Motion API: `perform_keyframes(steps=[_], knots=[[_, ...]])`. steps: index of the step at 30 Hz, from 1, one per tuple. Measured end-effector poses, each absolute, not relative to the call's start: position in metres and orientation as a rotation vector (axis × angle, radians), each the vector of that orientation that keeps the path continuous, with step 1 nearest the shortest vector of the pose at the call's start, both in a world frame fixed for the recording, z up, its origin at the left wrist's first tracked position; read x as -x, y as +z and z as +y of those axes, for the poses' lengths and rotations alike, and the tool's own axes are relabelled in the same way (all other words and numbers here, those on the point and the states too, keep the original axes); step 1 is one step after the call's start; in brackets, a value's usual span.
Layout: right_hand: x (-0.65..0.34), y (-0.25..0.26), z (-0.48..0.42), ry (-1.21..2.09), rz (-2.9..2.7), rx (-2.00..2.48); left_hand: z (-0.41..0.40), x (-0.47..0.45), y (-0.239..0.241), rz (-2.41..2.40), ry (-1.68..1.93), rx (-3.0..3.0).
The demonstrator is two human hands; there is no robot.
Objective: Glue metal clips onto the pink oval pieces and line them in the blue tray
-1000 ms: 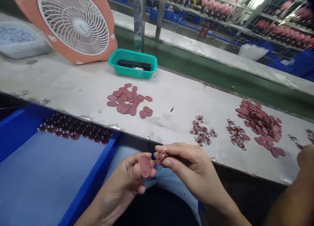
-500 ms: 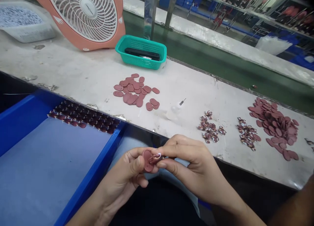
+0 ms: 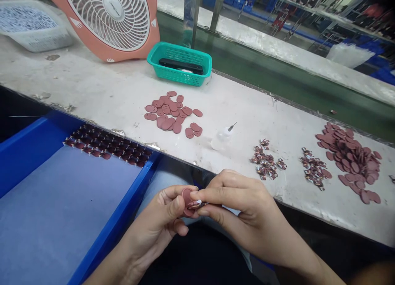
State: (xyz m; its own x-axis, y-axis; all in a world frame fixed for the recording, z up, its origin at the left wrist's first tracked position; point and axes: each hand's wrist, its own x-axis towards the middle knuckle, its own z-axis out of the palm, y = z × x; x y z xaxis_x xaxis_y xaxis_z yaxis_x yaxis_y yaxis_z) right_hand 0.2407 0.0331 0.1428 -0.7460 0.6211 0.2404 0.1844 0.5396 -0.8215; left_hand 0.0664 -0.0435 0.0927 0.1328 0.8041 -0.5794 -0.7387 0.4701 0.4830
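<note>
My left hand (image 3: 160,225) pinches a dark red oval disc (image 3: 186,195) between thumb and fingers, below the bench's front edge. My right hand (image 3: 237,213) pinches a small red-and-white figure piece (image 3: 195,203) and presses it against that disc. Both hands are closed and meet over my lap. On the bench ahead lies a pile of the same oval discs (image 3: 171,114). Two small heaps of figure pieces (image 3: 266,161) sit to the right of it.
A blue tray (image 3: 120,219) at my left holds rows of dark red assembled pieces (image 3: 108,147). A small glue bottle (image 3: 221,137), a teal basket (image 3: 180,64), an orange fan (image 3: 108,19) and a bigger disc pile (image 3: 352,159) stand on the bench. A green conveyor runs behind.
My right hand has brought the figure piece from beside the disc onto its face. The view has tilted down slightly, and the arm at the right edge is gone.
</note>
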Motion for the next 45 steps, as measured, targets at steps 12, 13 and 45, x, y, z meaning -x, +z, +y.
perform_keyframes(steps=[12,13,45], knots=[[-0.239,0.144,0.039,1.138,-2.272,0.543,-0.043,-0.067,0.094,0.883,1.137,-0.081],[-0.239,0.143,0.039,1.142,-2.253,0.530,-0.043,-0.067,0.094,0.877,1.137,-0.087],[-0.250,0.146,0.026,0.986,-2.264,0.479,-0.047,-0.074,0.108,0.832,1.129,-0.135]])
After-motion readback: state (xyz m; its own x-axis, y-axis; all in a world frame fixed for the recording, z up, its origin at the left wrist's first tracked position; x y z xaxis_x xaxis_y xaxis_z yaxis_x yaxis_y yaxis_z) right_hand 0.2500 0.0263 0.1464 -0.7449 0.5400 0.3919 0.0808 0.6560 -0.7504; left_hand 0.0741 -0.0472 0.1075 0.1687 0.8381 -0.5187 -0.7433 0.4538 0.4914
